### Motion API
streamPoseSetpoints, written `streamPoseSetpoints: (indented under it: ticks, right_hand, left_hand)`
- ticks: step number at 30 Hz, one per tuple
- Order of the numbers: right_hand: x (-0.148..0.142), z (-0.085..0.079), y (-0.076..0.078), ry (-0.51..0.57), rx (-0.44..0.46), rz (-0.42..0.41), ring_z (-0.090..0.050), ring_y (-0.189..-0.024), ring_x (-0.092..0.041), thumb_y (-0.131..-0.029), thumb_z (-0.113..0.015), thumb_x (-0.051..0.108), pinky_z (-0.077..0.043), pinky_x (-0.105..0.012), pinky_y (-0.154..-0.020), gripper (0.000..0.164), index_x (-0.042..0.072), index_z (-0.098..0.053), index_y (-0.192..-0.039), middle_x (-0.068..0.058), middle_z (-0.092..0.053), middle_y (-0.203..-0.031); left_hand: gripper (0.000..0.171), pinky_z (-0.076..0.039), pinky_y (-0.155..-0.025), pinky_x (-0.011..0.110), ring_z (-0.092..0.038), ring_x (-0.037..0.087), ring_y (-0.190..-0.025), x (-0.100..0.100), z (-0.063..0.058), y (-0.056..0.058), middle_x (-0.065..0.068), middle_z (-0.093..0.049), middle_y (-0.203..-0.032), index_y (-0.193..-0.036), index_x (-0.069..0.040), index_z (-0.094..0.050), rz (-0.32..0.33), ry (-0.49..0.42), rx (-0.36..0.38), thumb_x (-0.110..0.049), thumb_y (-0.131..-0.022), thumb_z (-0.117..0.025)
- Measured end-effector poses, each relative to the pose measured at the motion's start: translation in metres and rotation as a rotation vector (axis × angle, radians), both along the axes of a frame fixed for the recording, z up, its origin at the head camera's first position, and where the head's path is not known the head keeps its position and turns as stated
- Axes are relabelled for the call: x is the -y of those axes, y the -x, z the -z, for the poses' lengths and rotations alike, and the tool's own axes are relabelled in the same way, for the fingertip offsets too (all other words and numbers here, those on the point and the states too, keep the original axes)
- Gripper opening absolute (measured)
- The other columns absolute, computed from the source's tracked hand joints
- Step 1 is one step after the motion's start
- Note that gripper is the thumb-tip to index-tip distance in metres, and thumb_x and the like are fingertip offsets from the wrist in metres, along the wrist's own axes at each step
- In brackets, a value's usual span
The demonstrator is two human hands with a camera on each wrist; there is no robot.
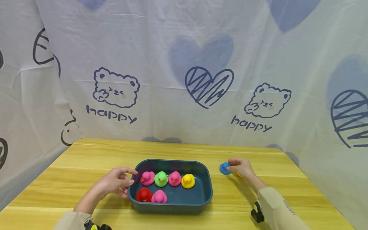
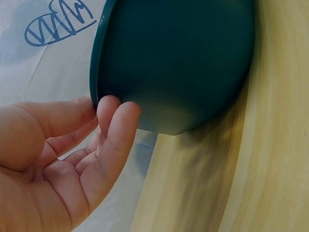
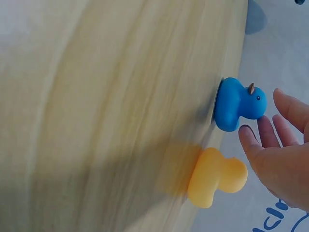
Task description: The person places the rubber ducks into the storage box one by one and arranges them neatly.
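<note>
My left hand point(image 1: 115, 182) holds the left end of a dark teal plastic bin point(image 1: 169, 209), fingertips at its rim and outer wall. In the left wrist view the bin's wall point(image 2: 178, 58) fills the top. On the right, my right hand point(image 1: 242, 167) reaches around a blue rubber duck point(image 1: 224, 168) on the table. In the right wrist view its fingers point(image 3: 292, 108) are spread beside the duck's head, with a gap visible between thumb and fingers. A yellow rubber duck point(image 3: 212, 179) sits close by, mostly hidden under the hand in the head view.
Inside the bin, a back row has pink point(image 1: 148, 178), green point(image 1: 161, 179), pink point(image 1: 174, 179) and yellow ducks point(image 1: 188, 181). In front sit a red duck point(image 1: 144, 195) and a pink duck point(image 1: 159, 196). A printed curtain point(image 1: 161, 95) hangs behind the wooden table point(image 1: 95, 153).
</note>
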State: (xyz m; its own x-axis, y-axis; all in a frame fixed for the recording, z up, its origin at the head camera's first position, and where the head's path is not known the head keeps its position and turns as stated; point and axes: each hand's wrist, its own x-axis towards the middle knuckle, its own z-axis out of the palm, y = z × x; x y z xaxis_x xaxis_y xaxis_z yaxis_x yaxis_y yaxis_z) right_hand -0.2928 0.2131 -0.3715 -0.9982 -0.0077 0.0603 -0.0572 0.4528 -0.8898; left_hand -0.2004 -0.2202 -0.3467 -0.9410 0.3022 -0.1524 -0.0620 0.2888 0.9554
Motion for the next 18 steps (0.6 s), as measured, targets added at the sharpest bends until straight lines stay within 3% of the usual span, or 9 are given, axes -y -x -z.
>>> streamPoseSetpoints:
  ticks: [9,18]
  right_hand:
    - [0.0035,0.0062,0.0051,-0.069,-0.045,-0.007,-0.057,-0.091,-0.034,-0.072,-0.065,-0.01,-0.051,-0.031,-0.071,0.038,-0.017,-0.054,-0.108,-0.027,-0.059,-0.099]
    - [0.0082,0.0098,0.008,-0.094,-0.029,0.024,-0.056,-0.089,-0.032,-0.07,-0.066,-0.012,-0.051,-0.029,-0.068,0.039,-0.015,-0.055,-0.107,-0.025,-0.059,-0.097]
  left_hand:
    - [0.039,-0.053,-0.053,0.032,-0.053,0.015,-0.053,0.0003,0.0,-0.0002,0.011,-0.052,-0.075,-0.122,0.01,-0.043,0.002,-0.002,0.0,-0.005,-0.087,-0.055]
    - [0.039,-0.052,-0.052,0.032,-0.053,0.016,-0.053,0.0008,0.0031,0.0012,0.009,-0.052,-0.075,-0.122,0.01,-0.042,0.002,0.007,-0.007,-0.005,-0.088,-0.055]
